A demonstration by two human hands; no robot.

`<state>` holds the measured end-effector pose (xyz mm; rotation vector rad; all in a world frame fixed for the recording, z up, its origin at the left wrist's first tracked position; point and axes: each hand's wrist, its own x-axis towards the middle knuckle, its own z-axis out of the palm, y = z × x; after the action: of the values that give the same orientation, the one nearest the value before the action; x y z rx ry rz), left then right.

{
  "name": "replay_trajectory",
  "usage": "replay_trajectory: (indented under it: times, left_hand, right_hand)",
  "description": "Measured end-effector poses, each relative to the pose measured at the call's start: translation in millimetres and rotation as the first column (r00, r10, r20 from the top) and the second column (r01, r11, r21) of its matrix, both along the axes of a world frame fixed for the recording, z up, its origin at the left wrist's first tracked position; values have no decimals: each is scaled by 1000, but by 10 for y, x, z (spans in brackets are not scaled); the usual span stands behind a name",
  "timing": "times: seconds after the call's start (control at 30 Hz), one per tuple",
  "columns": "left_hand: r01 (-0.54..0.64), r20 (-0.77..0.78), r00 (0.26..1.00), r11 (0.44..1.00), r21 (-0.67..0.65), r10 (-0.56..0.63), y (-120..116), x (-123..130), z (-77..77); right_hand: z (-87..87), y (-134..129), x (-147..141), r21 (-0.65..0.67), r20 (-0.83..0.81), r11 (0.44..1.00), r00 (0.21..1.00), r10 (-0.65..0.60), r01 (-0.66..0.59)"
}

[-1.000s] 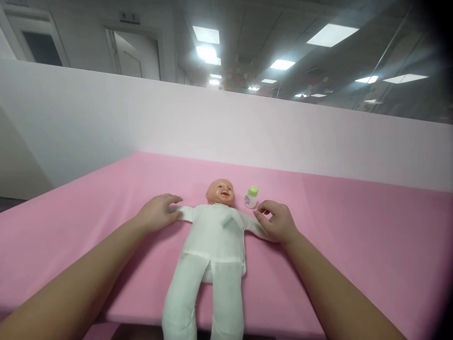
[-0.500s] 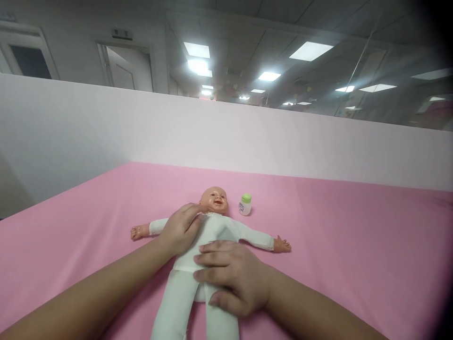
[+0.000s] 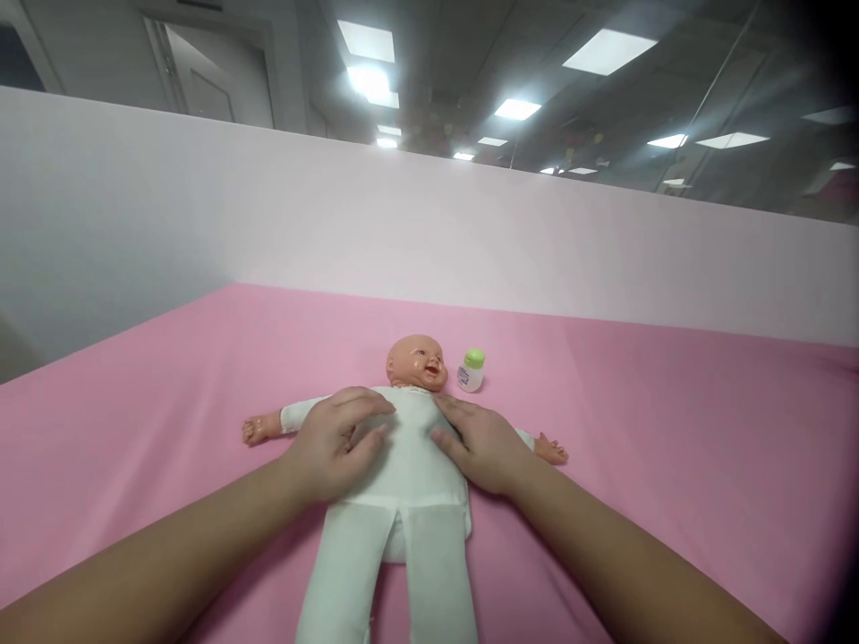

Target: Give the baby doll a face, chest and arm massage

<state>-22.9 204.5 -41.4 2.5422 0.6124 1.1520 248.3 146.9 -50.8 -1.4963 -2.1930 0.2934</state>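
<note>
Two bare hands lie flat, fingers loosely spread and gripping nothing, on the chest of a baby doll [image 3: 409, 452] lying face-up on a pink sheet [image 3: 671, 447], left hand [image 3: 335, 440] beside right hand [image 3: 484, 444], with a small green-capped bottle [image 3: 471, 369] near its head.

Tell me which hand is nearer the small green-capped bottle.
Right. The right hand lies on the doll's chest, just below the bottle; the left hand lies on the chest's far side.
</note>
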Motion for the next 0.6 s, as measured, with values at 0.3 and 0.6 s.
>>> replay_trajectory:
  times: [0.3, 0.6]
  left_hand:
    - [543, -225, 759, 785, -298, -610, -585, 74, 336]
    - [324, -469, 784, 913, -248, -406, -303, 120, 206]
  right_hand:
    - [24, 29, 100, -99, -64, 992, 995, -80, 74]
    - [32, 15, 39, -98, -69, 993, 995, -66, 59]
